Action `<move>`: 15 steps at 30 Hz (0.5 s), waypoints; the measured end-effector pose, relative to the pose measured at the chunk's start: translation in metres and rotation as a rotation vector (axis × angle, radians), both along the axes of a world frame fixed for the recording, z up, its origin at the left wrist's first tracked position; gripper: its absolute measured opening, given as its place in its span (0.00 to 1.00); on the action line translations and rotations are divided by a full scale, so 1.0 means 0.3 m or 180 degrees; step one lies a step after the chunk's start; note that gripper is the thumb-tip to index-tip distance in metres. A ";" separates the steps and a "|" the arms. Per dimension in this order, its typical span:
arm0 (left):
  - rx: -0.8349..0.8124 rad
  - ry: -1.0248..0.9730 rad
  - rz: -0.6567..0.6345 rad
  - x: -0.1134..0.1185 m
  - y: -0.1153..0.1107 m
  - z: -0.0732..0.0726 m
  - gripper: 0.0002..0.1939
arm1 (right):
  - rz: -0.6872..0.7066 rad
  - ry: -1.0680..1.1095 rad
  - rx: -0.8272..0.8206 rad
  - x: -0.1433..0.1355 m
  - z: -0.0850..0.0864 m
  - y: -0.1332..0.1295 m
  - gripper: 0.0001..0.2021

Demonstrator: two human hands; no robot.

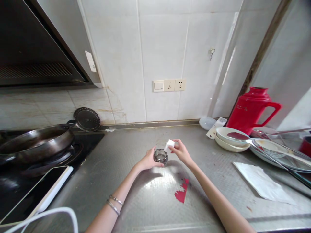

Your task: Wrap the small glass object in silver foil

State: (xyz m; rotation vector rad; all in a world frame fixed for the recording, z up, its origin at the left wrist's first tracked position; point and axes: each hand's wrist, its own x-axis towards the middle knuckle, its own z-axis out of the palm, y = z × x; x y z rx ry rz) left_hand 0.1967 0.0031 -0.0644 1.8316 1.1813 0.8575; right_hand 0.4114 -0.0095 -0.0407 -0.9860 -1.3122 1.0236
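A small faceted dark glass bowl, like an ashtray (160,156), is in my left hand (148,160), whose thumb and fingers curl round its left side. Its opening faces me. At its upper right rim, my right hand (181,151) pinches a small white piece (169,144); whether it is sponge or folded tissue I cannot tell. Both hands are above the metal counter (136,200). A torn red patch (181,191) lies on the counter below my right forearm.
At left are a pan (39,142) on the black stove and a white-edged device (36,194) with a cable (60,210). To the right stand a red thermos (250,111), stacked bowls (230,145) and a white cloth or tissue (263,183). A round black disc (86,119) leans against the wall.
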 end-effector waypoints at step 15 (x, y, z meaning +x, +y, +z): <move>0.0615 0.0182 0.0336 0.063 -0.017 -0.055 0.36 | -0.0097 -0.0630 0.0116 0.011 -0.034 0.016 0.19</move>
